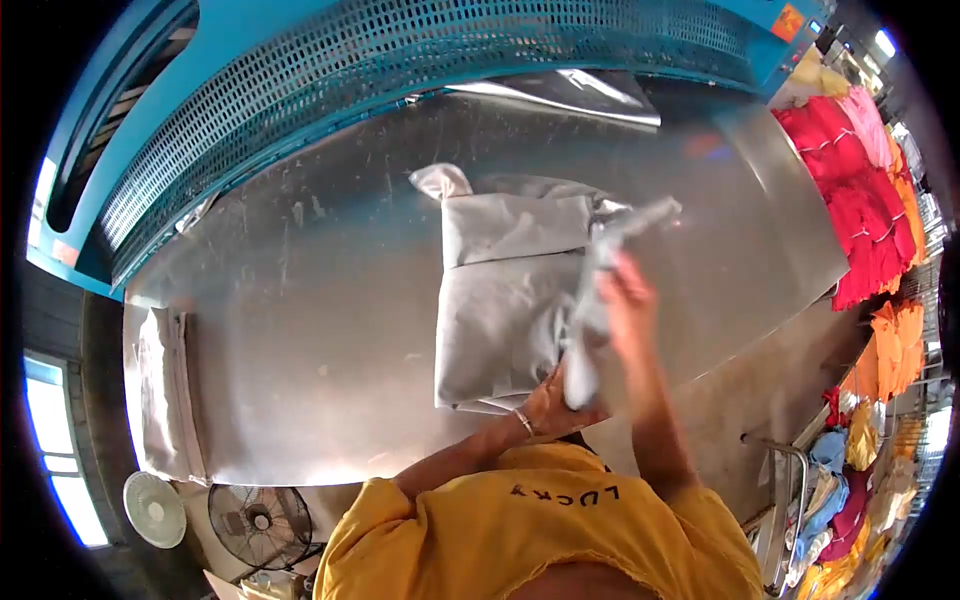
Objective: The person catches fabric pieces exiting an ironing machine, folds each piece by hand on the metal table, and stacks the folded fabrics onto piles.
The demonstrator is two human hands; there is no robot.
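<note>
A silvery-grey piece of fabric point(510, 300), folded into a rough rectangle with a crosswise fold, lies flat on the metal table point(320, 350). One rounded end sticks out at its far left corner. At the near right corner, my left hand point(548, 405) is closed on the fabric's edge, its fingertips partly hidden. My right hand point(628, 290), blurred by motion, grips the fabric's right side, where a loose flap point(645, 215) stands up and twists away from the folded part.
A blue machine with a perforated guard point(430, 50) runs along the table's far side. Clear plastic sheeting point(575, 95) lies before it. Another pale folded cloth point(165, 395) rests at the left end. Fans point(260, 508) stand below left; red garments point(850, 190) are piled at right.
</note>
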